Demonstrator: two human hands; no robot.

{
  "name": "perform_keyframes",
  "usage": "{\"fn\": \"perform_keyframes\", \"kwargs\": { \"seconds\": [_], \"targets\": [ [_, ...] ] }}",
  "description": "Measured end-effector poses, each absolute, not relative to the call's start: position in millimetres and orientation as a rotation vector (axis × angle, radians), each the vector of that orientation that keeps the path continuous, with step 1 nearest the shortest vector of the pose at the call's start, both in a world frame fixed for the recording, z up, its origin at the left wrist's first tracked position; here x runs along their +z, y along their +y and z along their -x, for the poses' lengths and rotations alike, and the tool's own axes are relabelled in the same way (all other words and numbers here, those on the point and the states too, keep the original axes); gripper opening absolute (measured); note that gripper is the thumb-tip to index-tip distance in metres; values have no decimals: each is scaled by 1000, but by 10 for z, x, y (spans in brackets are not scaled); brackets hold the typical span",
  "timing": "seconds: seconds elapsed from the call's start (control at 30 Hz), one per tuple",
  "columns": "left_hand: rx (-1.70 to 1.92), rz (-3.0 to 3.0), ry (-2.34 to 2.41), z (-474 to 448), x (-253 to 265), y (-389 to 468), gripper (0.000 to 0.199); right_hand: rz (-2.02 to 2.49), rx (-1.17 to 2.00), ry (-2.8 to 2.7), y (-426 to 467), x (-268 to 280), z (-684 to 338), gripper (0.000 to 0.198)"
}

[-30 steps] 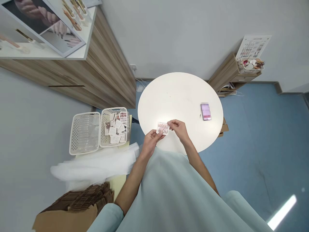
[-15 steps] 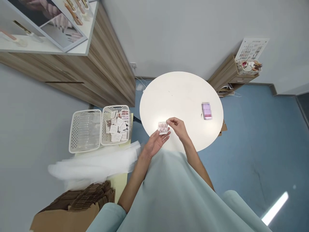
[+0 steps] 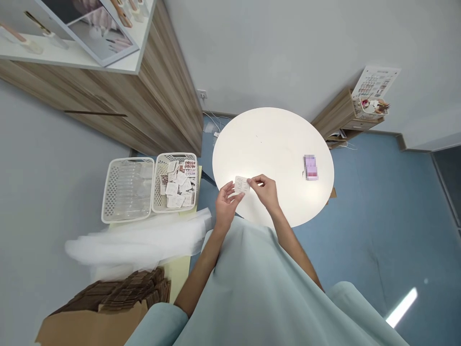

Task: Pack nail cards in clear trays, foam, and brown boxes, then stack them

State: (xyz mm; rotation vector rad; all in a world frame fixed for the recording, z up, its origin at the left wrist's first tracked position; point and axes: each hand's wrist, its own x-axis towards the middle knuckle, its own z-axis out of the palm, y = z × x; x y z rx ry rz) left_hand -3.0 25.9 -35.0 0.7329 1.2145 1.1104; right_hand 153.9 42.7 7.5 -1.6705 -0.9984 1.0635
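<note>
A small white card (image 3: 242, 184) is up over the near edge of the round table, with lines of fine print facing me. My right hand (image 3: 265, 192) pinches its right edge between thumb and fingertips. Around the lower left corner is my left hand (image 3: 226, 205), its fingers spread and apart. The left thumb and fingertips are at the card's edges; whether they press on it I cannot tell. The card's other face, with pink nail-shaped pieces, is turned away from me.
The round white table (image 3: 273, 139) carries a blurred purple packet (image 3: 310, 167). To the left are a basket of cards (image 3: 176, 182), a basket of clear plastic pieces (image 3: 127, 190), white plastic sheeting (image 3: 140, 242) and a cardboard box (image 3: 93, 324). Wooden cabinets (image 3: 169, 91) stand behind.
The card has been turned over, from its face with pink pieces to its printed white side. My left fingers have moved from under the card to its left side and spread; my right still pinches it.
</note>
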Motion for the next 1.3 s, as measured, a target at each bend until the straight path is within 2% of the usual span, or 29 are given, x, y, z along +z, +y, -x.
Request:
{"fn": "perform_keyframes", "kwargs": {
  "seconds": [0.13, 0.23, 0.43, 0.57, 0.63, 0.97, 1.13, 1.3],
  "targets": [
    [1086, -627, 1178, 100, -336, 249, 44, 1601, 1171, -918, 429, 65, -1641, 33],
    [1065, -585, 1162, 125, -351, 245, 42, 1583, 1204, -914, 413, 55, -1663, 35],
    [974, -410, 998, 132, -306, 262, 46, 1541, 1235, -919, 374, 22, -1701, 38],
    [723, -227, 690, 129, -189, 262, 72, 1446, 1314, -930, 340, 37, -1723, 37],
    [658, -207, 637, 118, -162, 250, 77, 1432, 1345, -931, 328, 53, -1723, 37],
    [668, -253, 620, 105, -248, 167, 58, 1452, 1380, -930, 291, 62, -1737, 38],
    [774, -354, 698, 91, -257, 116, 55, 1509, 1262, -898, 290, 35, -1707, 34],
    [966, -595, 1007, 44, -317, 94, 62, 1611, 1144, -982, 301, 132, -1638, 36]
  ]
}}
